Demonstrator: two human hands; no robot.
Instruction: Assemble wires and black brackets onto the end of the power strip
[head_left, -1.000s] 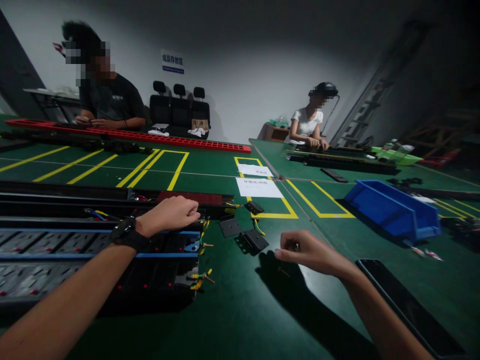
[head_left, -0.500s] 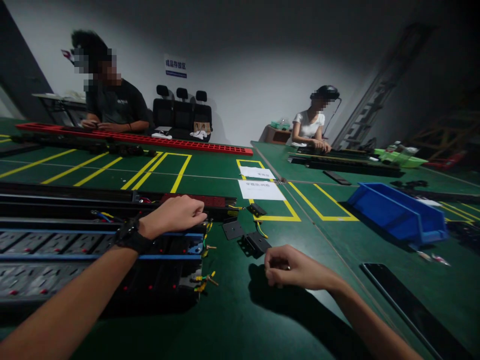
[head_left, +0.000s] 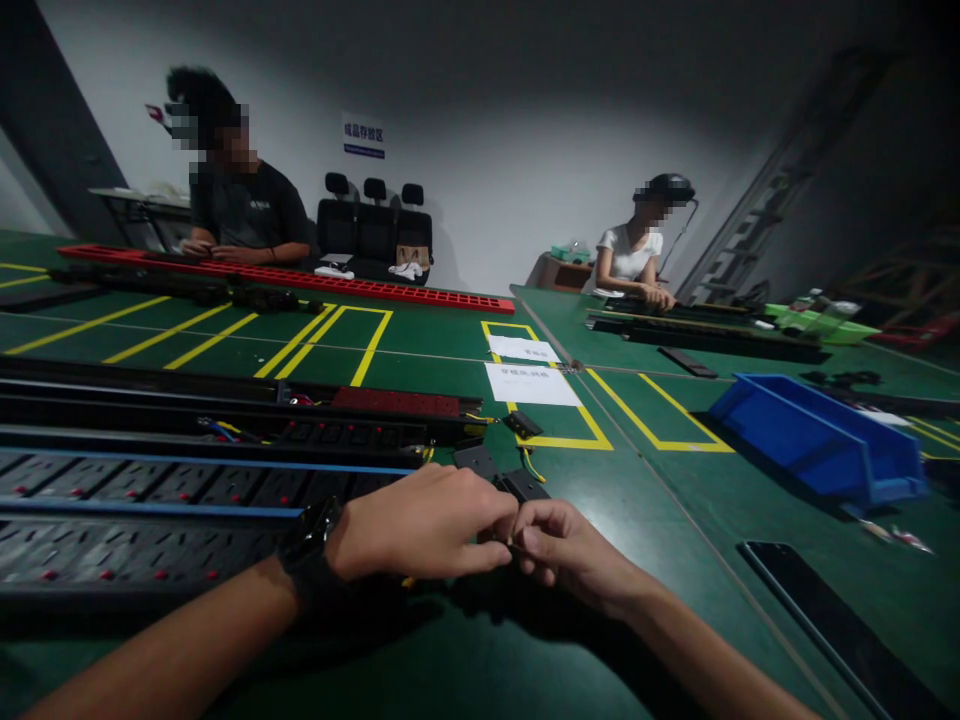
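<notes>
My left hand and my right hand meet above the green table, thumb and fingers pinched together. A tiny, thin thing shows between their fingertips, too small to name. Under my left hand and forearm lie long black socket strips with red dots and blue edging; yellow wire ends partly show near their right end. Just beyond the fingers are black metal plates, partly covered by my hands, and a short yellow-green wire. Behind those, a small black part rests near a yellow-taped rectangle.
At right stands a blue bin, with a dark phone-like slab nearer me. White paper labels lie mid-table. Across the table, two people work, one behind a long red slotted rail, the other near a light-green tray.
My left hand has come off the strips, moving right and down to meet my right hand. My right hand has stayed near its place. The view has shifted slightly.
</notes>
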